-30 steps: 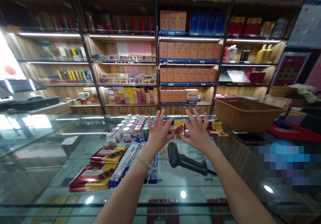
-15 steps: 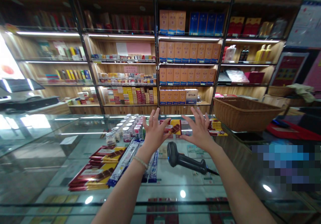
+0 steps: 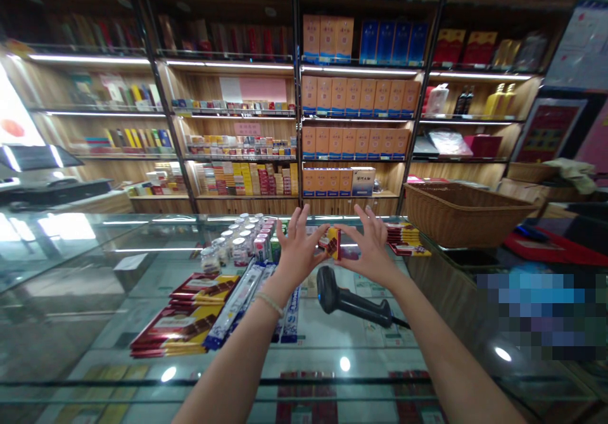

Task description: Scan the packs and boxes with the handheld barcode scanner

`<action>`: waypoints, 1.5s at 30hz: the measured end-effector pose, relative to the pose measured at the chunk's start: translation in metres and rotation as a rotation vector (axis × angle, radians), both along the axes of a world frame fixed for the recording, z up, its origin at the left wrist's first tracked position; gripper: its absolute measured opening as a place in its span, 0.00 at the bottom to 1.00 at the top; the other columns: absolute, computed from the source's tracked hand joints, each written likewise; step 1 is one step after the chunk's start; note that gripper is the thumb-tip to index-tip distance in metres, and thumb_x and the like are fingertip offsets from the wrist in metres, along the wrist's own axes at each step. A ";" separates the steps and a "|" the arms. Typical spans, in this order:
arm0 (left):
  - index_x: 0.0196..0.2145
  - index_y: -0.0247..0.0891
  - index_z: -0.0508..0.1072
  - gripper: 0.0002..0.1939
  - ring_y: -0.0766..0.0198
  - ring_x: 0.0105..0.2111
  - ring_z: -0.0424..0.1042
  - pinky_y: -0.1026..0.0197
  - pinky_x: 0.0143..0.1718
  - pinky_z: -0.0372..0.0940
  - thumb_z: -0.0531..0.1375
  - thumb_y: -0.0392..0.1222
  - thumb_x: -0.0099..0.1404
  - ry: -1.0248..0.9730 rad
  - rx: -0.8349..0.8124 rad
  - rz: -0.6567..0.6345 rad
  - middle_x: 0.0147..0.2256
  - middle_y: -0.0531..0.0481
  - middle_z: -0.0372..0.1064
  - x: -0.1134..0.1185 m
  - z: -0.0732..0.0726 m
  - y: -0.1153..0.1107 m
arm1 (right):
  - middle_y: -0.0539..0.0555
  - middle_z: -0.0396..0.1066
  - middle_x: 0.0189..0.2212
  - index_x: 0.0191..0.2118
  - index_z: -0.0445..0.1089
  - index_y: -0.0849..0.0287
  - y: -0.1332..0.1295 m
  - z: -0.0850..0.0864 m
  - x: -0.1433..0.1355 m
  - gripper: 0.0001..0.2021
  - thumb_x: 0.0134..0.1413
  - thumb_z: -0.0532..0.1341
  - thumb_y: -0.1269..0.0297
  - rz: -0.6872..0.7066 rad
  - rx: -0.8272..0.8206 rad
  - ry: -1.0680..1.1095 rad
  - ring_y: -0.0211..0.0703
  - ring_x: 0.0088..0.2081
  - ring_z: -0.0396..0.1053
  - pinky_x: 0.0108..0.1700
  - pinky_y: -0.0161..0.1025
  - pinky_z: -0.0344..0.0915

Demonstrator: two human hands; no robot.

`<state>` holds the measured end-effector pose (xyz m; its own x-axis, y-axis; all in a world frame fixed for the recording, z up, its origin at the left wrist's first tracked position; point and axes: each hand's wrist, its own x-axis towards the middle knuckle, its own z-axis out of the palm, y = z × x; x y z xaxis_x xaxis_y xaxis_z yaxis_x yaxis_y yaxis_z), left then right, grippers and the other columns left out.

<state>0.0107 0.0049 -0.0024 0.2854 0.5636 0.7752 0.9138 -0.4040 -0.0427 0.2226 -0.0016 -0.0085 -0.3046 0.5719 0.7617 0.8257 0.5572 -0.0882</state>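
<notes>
Near the middle of the glass counter, a red and yellow chocolate bar (image 3: 333, 243) lies between my two hands. My left hand (image 3: 299, 250) has its fingers spread, with thumb and index at the bar's left end. At its right end is my right hand (image 3: 373, 250), fingers also apart; whether either hand presses on it is hard to tell. A black barcode scanner (image 3: 354, 302) lies just below. Blue and white long packets (image 3: 237, 307) sit left of my left forearm, beside stacked chocolate bars (image 3: 178, 329). More bars (image 3: 406, 240) are stacked right of my right hand.
Small jars (image 3: 240, 250) stand in rows behind the packets. A wicker basket (image 3: 465, 215) rests at the right, near a red mat (image 3: 551, 247). Shelves of boxes (image 3: 351, 142) line the back wall. The counter's front glass edge (image 3: 332, 381) crosses the view below.
My right hand has moved left and my left hand slightly right, so they are closer together around the chocolate bar. Less of the bar shows between them.
</notes>
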 end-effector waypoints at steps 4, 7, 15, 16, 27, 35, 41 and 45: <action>0.59 0.55 0.72 0.35 0.38 0.73 0.45 0.25 0.67 0.35 0.74 0.51 0.54 0.022 -0.023 0.004 0.74 0.34 0.42 0.005 0.000 0.000 | 0.55 0.34 0.76 0.63 0.67 0.42 -0.001 -0.001 -0.005 0.35 0.49 0.73 0.50 0.037 -0.002 0.029 0.66 0.75 0.35 0.70 0.71 0.41; 0.61 0.57 0.71 0.38 0.38 0.73 0.43 0.25 0.68 0.34 0.75 0.49 0.53 0.044 -0.046 0.020 0.74 0.35 0.40 0.006 -0.001 -0.001 | 0.55 0.37 0.76 0.62 0.67 0.44 0.001 -0.003 -0.006 0.34 0.49 0.72 0.50 0.041 0.019 0.037 0.65 0.75 0.35 0.70 0.70 0.40; 0.64 0.57 0.68 0.35 0.37 0.73 0.43 0.24 0.68 0.32 0.70 0.49 0.60 0.027 -0.063 0.055 0.75 0.39 0.41 -0.003 0.007 -0.003 | 0.62 0.41 0.74 0.59 0.67 0.51 0.002 -0.001 -0.003 0.30 0.52 0.69 0.48 -0.048 0.103 0.109 0.67 0.74 0.38 0.69 0.71 0.42; 0.60 0.57 0.72 0.28 0.38 0.73 0.43 0.24 0.68 0.33 0.68 0.49 0.63 -0.006 -0.050 0.058 0.74 0.40 0.43 -0.002 0.009 -0.005 | 0.62 0.40 0.75 0.59 0.66 0.51 0.001 -0.001 -0.003 0.30 0.52 0.69 0.49 -0.057 0.112 0.110 0.67 0.74 0.38 0.69 0.71 0.41; 0.35 0.48 0.82 0.11 0.38 0.73 0.44 0.24 0.69 0.30 0.67 0.56 0.62 -0.114 -0.008 -0.053 0.73 0.48 0.51 0.022 0.016 -0.020 | 0.64 0.42 0.74 0.57 0.67 0.54 0.004 -0.011 -0.012 0.26 0.54 0.65 0.52 -0.100 0.190 -0.025 0.66 0.74 0.37 0.70 0.69 0.34; 0.29 0.44 0.80 0.07 0.38 0.72 0.46 0.24 0.68 0.34 0.66 0.47 0.62 -0.136 0.015 -0.009 0.71 0.49 0.56 0.031 0.013 -0.019 | 0.65 0.47 0.73 0.58 0.68 0.55 0.003 -0.014 -0.016 0.27 0.56 0.65 0.51 -0.107 0.213 -0.056 0.65 0.74 0.37 0.71 0.67 0.33; 0.29 0.44 0.80 0.08 0.38 0.72 0.45 0.24 0.66 0.41 0.63 0.46 0.64 -0.263 -0.021 0.021 0.71 0.51 0.54 0.028 0.008 -0.015 | 0.64 0.46 0.74 0.65 0.62 0.52 0.009 -0.019 -0.016 0.33 0.57 0.65 0.47 -0.119 0.202 -0.056 0.65 0.74 0.39 0.71 0.68 0.34; 0.30 0.44 0.80 0.07 0.36 0.72 0.45 0.24 0.66 0.42 0.63 0.45 0.64 -0.310 -0.028 0.031 0.71 0.52 0.55 0.022 0.009 -0.011 | 0.69 0.45 0.73 0.68 0.58 0.56 0.017 -0.022 -0.005 0.42 0.53 0.68 0.44 -0.154 0.156 -0.030 0.65 0.74 0.39 0.70 0.69 0.35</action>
